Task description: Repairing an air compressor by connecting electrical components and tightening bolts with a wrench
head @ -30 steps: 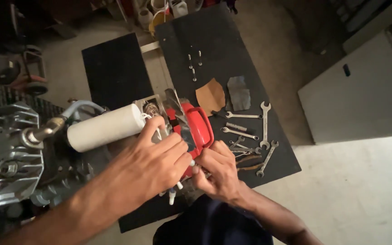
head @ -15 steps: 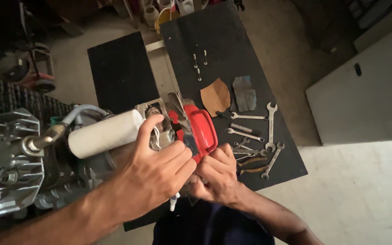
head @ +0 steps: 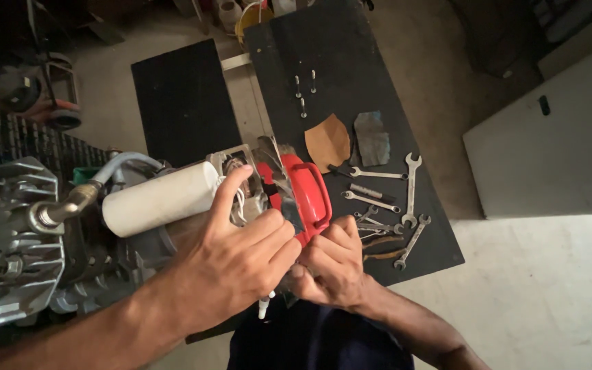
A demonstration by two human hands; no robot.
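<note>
From the head view, both hands meet over a small motor unit with a red plastic cover (head: 307, 195), which sits at the near edge of a black mat (head: 351, 82) spread on the floor. The left hand (head: 238, 264) lies across the unit's top, its index finger stretched up toward the metal housing and thin white wires (head: 240, 200), the other fingers curled over the shiny metal plate beside the red cover; it seems to steady the piece, though whether this grip is truly closed around anything cannot be told. The right hand (head: 330, 267) is bunched tight at the cover's lower edge, fingers pinched together as if on a small part hidden beneath them.

A smooth white cylinder (head: 162, 199) juts to the left of the unit, matte and rounded at its end. Further left stands a ribbed grey cast-metal engine block (head: 8, 240).

On the mat to the right, several slim steel spanners (head: 409, 185) lie loosely fanned, within easy reach. Above them rest a tan leathery scrap (head: 327, 142) and a dull grey scrap (head: 371, 138), with a few small bolts (head: 303, 92) further up.
</note>
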